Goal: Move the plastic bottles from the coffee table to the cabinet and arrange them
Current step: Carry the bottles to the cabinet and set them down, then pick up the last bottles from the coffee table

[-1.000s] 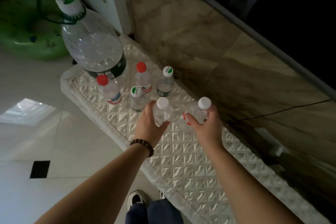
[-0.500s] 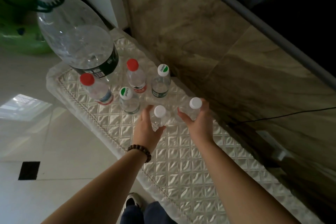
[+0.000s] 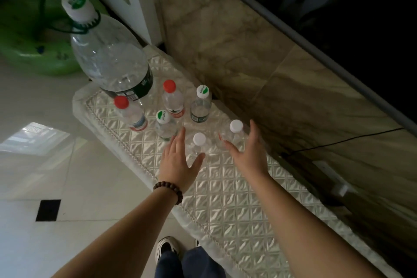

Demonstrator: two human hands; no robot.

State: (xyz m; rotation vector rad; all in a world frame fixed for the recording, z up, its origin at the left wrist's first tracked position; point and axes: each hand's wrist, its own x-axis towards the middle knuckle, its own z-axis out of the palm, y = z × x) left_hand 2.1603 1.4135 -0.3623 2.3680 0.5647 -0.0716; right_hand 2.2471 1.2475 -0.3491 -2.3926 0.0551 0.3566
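Two small clear bottles with white caps stand upright on the cabinet's quilted cover (image 3: 225,198): one (image 3: 199,142) just right of my left hand (image 3: 178,160), the other (image 3: 235,134) between the fingers and thumb of my right hand (image 3: 248,153). Both hands are spread open and hold nothing; whether a finger still touches a bottle I cannot tell. Behind them stand two red-capped bottles (image 3: 130,113) (image 3: 172,99), two green-and-white-capped ones (image 3: 164,124) (image 3: 200,106), and a large clear jug (image 3: 110,56).
A marble wall (image 3: 248,63) runs along the cabinet's far side, with a dark TV screen (image 3: 338,7) above and a black cable (image 3: 338,142) across it. A green inflatable ring (image 3: 29,40) lies on the tiled floor at the left. My shoes (image 3: 167,248) show below.
Both hands held a white-capped bottle before; now the two bottles stand on the cover and my fingers have spread open off them.
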